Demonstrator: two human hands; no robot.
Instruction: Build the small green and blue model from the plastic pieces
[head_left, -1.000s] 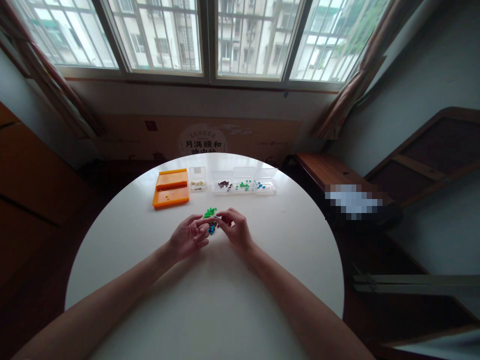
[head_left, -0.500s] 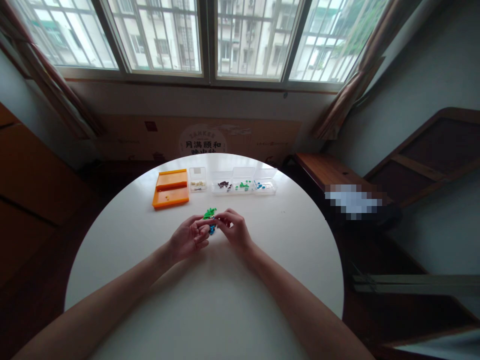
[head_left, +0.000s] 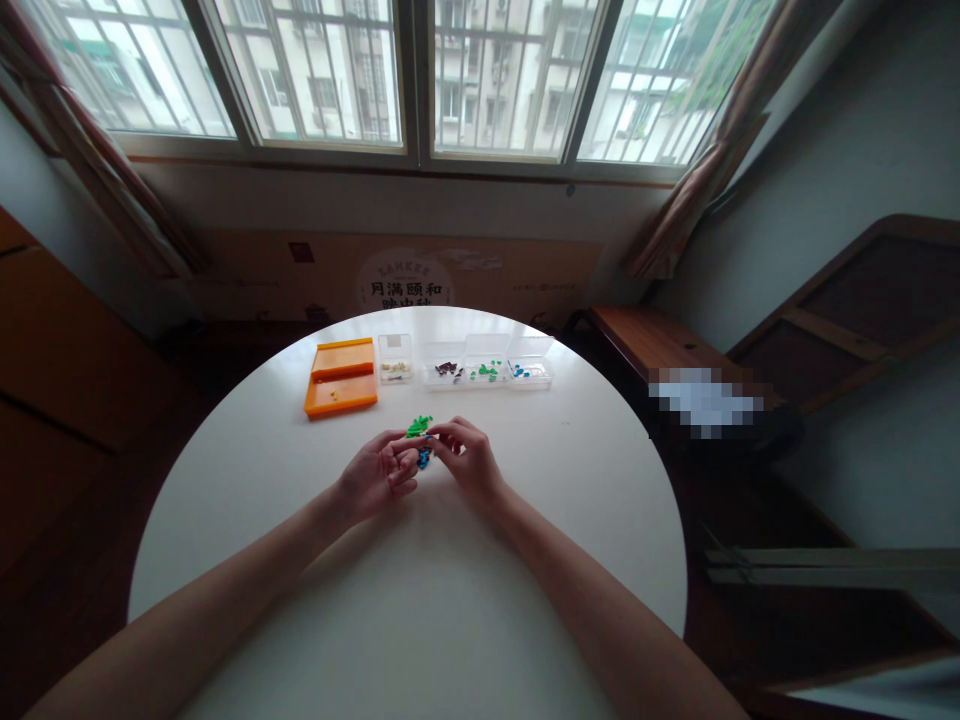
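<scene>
Left hand [head_left: 379, 470] and right hand [head_left: 472, 458] are meeting at the fingertips, any grasp too small to tell, green pieces [head_left: 419, 427] and blue pieces [head_left: 424, 459] are showing beside them, orange tray [head_left: 358, 390] is sitting beyond

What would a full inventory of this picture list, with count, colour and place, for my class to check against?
Window: one, pale, barred, top
Curtains: two, pinkish brown, beside window
Printed panel: one, tan, below window
Cabinet: one, orange-brown, far left
Wooden bench: one, brown, right
Table: one, white, centre
Tray: one, orange, table's far left
Small box: one, clear, cream pieces inside, beside tray
Sectioned boxes: three sections, clear, holding brown, green, blue pieces, right of small box
Green pieces: uncountable, beyond hands
Blue pieces: uncountable, between hands
Left hand: one, bare, mid-table
Right hand: one, bare, mid-table
</scene>
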